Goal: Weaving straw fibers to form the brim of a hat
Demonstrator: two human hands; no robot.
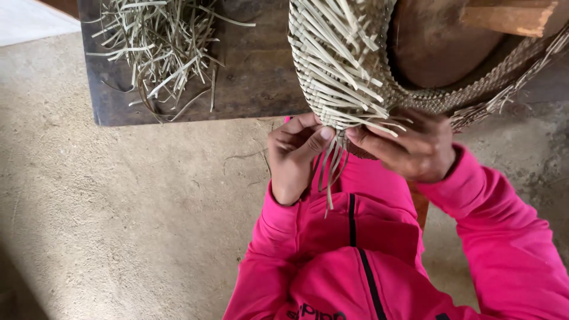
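- A partly woven straw hat [349, 65] is seen draped over a rounded wooden block [438, 41], which stands on a dark wooden surface [255, 77].
- The left hand [293, 157] is closed on the loose straw strands [332, 163] that hang from the lower edge of the weave, pinched between thumb and forefinger.
- The right hand [415, 145] is curled against the same edge, just beside the left, with its fingertips on strands at the rim; the thumb is pressed to the weave.
- Many unwoven strand ends are seen sticking out from the hat's woven band, above both hands.
- A pile of cut straw strips [160, 47] is spread on the surface, well apart from the hat, to the left in the view.
- Bright pink sleeves and a zipped pink jacket [355, 261] are worn by the person.
- A pale earthen floor [118, 219] is seen below the surface.
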